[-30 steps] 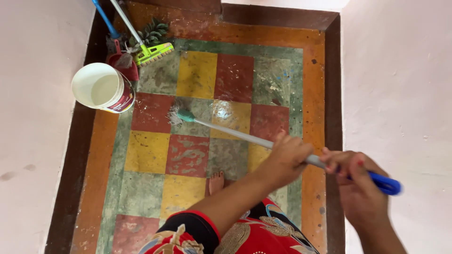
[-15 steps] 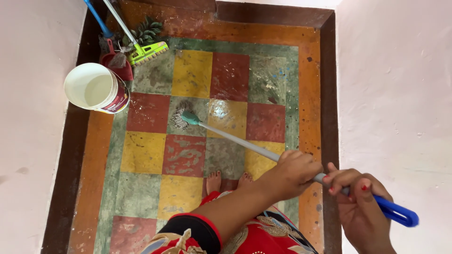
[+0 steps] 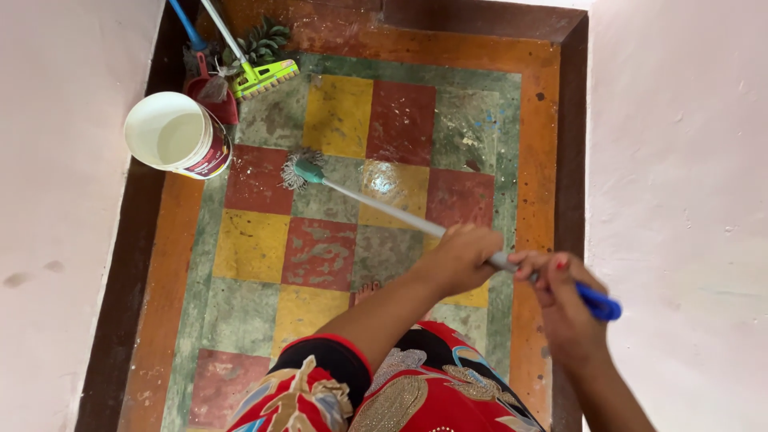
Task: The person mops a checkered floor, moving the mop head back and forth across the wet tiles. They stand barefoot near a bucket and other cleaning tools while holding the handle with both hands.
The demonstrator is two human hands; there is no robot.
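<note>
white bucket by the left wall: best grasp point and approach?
Judging by its pose, take the white bucket by its open rim, coming from above on the side facing the room. The wall blocks its left side and the red dustpan crowds the far side. No handle shows.

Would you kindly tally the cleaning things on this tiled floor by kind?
Mops: 1, the mop held by the left hand and right hand.
Buckets: 1, the white bucket.
Brushes: 1, the green brush.
Dustpans: 1, the red dustpan.
Total: 4.
</note>
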